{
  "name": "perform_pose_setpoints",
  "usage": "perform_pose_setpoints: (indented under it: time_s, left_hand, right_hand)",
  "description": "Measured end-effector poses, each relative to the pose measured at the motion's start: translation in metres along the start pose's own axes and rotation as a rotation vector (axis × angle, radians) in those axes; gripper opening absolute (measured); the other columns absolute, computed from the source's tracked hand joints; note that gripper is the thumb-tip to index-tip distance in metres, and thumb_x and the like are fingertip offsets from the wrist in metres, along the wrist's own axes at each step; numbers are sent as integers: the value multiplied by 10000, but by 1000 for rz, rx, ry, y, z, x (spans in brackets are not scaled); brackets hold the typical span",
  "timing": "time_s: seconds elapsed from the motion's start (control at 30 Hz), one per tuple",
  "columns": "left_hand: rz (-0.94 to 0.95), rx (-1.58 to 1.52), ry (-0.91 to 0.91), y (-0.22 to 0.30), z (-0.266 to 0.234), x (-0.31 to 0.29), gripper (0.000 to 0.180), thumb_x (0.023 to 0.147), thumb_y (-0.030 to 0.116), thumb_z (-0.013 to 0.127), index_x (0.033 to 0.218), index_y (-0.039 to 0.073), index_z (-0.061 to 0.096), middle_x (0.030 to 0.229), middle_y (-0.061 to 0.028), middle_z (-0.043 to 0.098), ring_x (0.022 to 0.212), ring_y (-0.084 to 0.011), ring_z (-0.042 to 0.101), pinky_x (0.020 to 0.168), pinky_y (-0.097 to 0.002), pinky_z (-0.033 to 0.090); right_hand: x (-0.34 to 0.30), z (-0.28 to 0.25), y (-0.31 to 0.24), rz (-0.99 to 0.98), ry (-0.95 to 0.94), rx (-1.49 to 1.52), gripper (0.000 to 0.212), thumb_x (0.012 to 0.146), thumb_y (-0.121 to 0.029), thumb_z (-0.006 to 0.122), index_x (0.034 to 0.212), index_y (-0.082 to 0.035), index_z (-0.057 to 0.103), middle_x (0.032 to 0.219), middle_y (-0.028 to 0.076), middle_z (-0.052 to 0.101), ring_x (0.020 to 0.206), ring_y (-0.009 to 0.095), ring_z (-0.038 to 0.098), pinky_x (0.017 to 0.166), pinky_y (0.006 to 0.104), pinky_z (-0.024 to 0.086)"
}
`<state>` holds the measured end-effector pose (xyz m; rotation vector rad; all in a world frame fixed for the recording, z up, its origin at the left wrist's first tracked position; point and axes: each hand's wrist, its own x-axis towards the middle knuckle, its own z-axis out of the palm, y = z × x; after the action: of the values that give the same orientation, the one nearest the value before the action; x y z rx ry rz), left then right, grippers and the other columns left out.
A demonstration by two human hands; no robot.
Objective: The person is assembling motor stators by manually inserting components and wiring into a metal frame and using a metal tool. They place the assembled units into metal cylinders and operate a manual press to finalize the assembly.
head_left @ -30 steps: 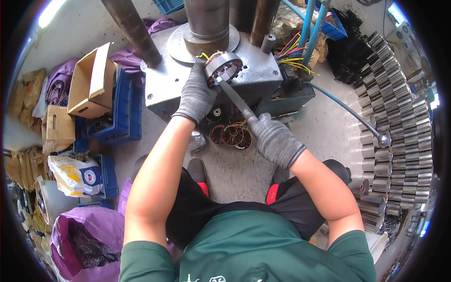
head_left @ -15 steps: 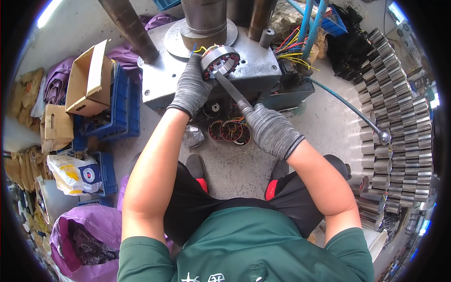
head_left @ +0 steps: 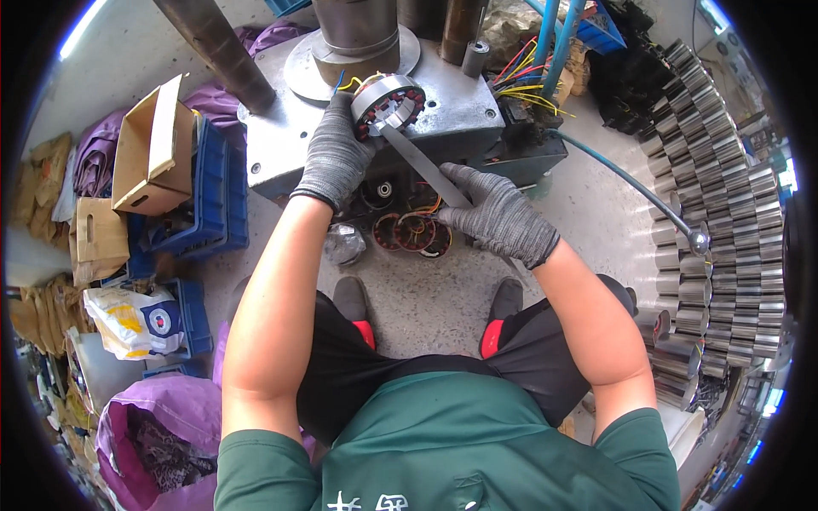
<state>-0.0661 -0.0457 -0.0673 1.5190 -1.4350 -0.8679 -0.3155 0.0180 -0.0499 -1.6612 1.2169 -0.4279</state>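
Near edge of the steel bed (head_left: 274,136): the wound metal ring (head_left: 388,100) is held tilted above its near part, contact between them not verifiable. Left hand (head_left: 336,153), gloved, is closed on the ring's left side. Right hand (head_left: 503,213), gloved, has a narrow grip, a flat metal bar (head_left: 422,162) between thumb and fingers; the bar's far end reaches the ring's near side. Grey floor (head_left: 417,315) shows between two shoes (head_left: 349,298) and on the right as far as the stacked metal cylinders (head_left: 720,213), well apart from the right hand.

Obstructions: thick column (head_left: 358,34) just beyond the ring; slanting post (head_left: 217,55) far left; ball-ended lever (head_left: 622,175) on the right, short of the cylinders. Cardboard box (head_left: 162,149) and purple sack (head_left: 170,396) line the left. Coil rings (head_left: 397,230) lie near the bed beside a clear plastic bag (head_left: 343,245).

Column and post are cut off above. Left fingertips are hidden; the right hand covers part of the bar; the bar's exact contact is hard to make out
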Motion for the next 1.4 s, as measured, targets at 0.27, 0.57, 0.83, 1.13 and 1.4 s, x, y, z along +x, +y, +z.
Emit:
perform_pose_setpoints:
  time_s: [0.27, 0.57, 0.83, 1.13, 1.4]
  left_hand:
    - [32, 471, 7, -4, -9, -1, 698, 848, 121, 880, 1408, 39, 472, 1249, -192, 695, 1098, -239, 714, 969, -365, 622]
    - [-7, 292, -51, -26, -8, 16, 625, 897, -18, 776, 1426, 98, 464, 1326, -161, 641, 1131, -199, 666, 1028, -337, 607]
    - [9, -100, 13, -66, -4, 25, 518, 1021, 385, 631, 1400, 45, 540, 1287, -185, 647, 1248, -281, 605, 1149, -480, 508]
    - [47, 377, -30, -32, -7, 12, 605, 898, 188, 824, 1383, 59, 486, 1262, -157, 660, 1178, -261, 663, 1051, -379, 576]
    - [-17, 400, 29, -34, -9, 15, 615, 864, 19, 809, 1377, 108, 480, 1249, -148, 658, 1093, -221, 668, 953, -354, 617]
  right_hand:
    - [4, 12, 12, -439, 203, -582, 603, 927, -164, 746, 1483, -21, 559, 1226, 238, 711, 1109, 416, 698, 979, 480, 570]
    - [7, 19, 10, -527, 234, -666, 545, 942, -117, 661, 1468, -16, 561, 1110, 215, 717, 989, 394, 723, 894, 495, 581]
    - [3, 41, 8, -288, 147, -811, 617, 949, -112, 635, 1547, -61, 492, 1155, 201, 698, 972, 382, 736, 879, 544, 572]
    - [30, 23, 9, -387, 194, -538, 544, 955, -169, 644, 1484, -66, 573, 1183, 214, 723, 1099, 392, 703, 966, 497, 564]
    - [-2, 7, 3, -391, 105, -655, 568, 935, -151, 655, 1486, -55, 557, 1111, 200, 727, 1002, 382, 714, 905, 491, 573]
